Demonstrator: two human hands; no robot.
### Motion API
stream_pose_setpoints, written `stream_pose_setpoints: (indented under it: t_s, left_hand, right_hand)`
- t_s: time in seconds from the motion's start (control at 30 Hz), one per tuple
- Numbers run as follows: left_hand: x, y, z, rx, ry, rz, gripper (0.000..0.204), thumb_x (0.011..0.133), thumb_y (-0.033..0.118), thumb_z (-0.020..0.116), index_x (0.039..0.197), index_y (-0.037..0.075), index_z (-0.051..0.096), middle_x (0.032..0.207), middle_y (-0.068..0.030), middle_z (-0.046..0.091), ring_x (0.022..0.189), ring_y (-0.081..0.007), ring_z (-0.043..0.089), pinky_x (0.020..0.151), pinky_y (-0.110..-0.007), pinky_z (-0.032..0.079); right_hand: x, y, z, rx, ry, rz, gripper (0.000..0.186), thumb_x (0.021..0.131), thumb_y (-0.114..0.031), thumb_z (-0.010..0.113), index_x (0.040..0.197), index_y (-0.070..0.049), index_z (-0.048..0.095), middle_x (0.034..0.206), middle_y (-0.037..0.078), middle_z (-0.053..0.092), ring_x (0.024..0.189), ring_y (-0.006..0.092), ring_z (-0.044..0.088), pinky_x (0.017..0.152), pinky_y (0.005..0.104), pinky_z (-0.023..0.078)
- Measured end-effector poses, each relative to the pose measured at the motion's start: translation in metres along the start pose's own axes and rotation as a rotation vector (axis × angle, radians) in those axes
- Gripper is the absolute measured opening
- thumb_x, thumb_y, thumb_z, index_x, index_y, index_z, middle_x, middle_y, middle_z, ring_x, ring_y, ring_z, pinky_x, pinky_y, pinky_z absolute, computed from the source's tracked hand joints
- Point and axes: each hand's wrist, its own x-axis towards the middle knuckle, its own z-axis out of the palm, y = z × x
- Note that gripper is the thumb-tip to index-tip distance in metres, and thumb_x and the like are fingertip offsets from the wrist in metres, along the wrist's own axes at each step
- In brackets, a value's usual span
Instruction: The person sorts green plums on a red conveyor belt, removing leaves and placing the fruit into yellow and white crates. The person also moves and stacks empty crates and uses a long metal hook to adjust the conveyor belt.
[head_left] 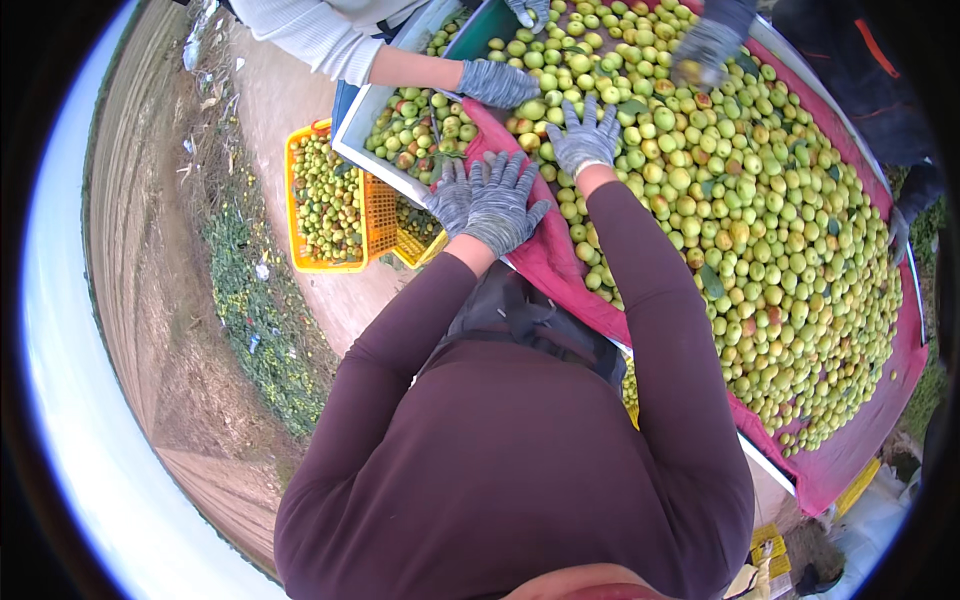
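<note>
My left hand (490,200), in a grey knit glove, lies with fingers spread at the near edge of a long sorting table covered by a pink cloth (545,262). My right hand (586,135), also in a grey glove, rests flat and open on a heap of small green fruits (760,220) that covers the cloth. Neither hand holds a fruit. Both sleeves are dark maroon.
A white box (365,112) of green fruits stands at the table's left end, above a yellow crate (325,200) of fruits on the ground. Another person's gloved hand (497,82) rests by the box; other gloved hands (706,50) work at the far side.
</note>
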Motion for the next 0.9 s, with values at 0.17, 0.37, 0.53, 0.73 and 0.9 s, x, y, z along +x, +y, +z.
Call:
stream_pose_setpoints:
  t_s: [0.17, 0.37, 0.53, 0.73, 0.9]
  left_hand:
    - [0.005, 0.011, -0.005, 0.047, 0.052, 0.048, 0.069, 0.090, 0.050, 0.053, 0.144, 0.009, 0.040, 0.150, -0.0186, 0.032, 0.143, -0.0380, 0.024, 0.115, -0.060, 0.011]
    - [0.001, 0.053, 0.004, -0.093, 0.154, 0.217, 0.064, 0.088, 0.042, 0.060, 0.138, 0.005, 0.046, 0.141, -0.0200, 0.042, 0.135, -0.0369, 0.035, 0.113, -0.056, 0.020]
    - [0.011, 0.071, 0.022, -0.084, 0.115, 0.304, 0.065, 0.089, 0.044, 0.057, 0.141, 0.007, 0.044, 0.145, -0.0193, 0.038, 0.138, -0.0361, 0.032, 0.115, -0.055, 0.017]
    - [0.055, 0.081, 0.035, -0.047, 0.049, 0.312, 0.071, 0.090, 0.047, 0.056, 0.147, 0.011, 0.034, 0.155, -0.0183, 0.025, 0.145, -0.0359, 0.020, 0.115, -0.057, 0.014]
    - [0.082, 0.111, 0.043, -0.034, 0.069, 0.378, 0.072, 0.091, 0.047, 0.056, 0.150, 0.015, 0.031, 0.156, -0.0161, 0.021, 0.145, -0.0366, 0.017, 0.114, -0.060, 0.011]
  right_hand:
    - [-0.039, 0.024, -0.015, 0.146, 0.114, -0.145, 0.063, 0.092, -0.045, 0.052, 0.148, -0.018, 0.038, 0.157, 0.015, 0.025, 0.144, 0.0396, 0.019, 0.117, 0.0513, 0.014]
    - [-0.136, 0.177, -0.062, 0.130, 0.587, -0.034, 0.059, 0.091, -0.034, 0.061, 0.142, -0.010, 0.044, 0.151, 0.019, 0.035, 0.136, 0.0401, 0.035, 0.113, 0.0518, 0.023]
    - [-0.147, 0.279, -0.090, -0.092, 0.675, 0.484, 0.066, 0.094, -0.050, 0.049, 0.145, -0.009, 0.040, 0.155, 0.018, 0.028, 0.143, 0.0424, 0.020, 0.116, 0.0570, 0.013]
    - [-0.143, 0.265, -0.052, -0.103, 0.495, 0.469, 0.076, 0.092, -0.060, 0.045, 0.150, -0.013, 0.033, 0.159, 0.010, 0.019, 0.144, 0.0468, 0.011, 0.116, 0.0595, 0.007]
    - [-0.150, 0.218, -0.029, -0.121, 0.420, 0.424, 0.090, 0.086, -0.070, 0.047, 0.151, -0.010, 0.030, 0.161, 0.011, 0.014, 0.146, 0.0419, 0.007, 0.114, 0.0630, -0.002]
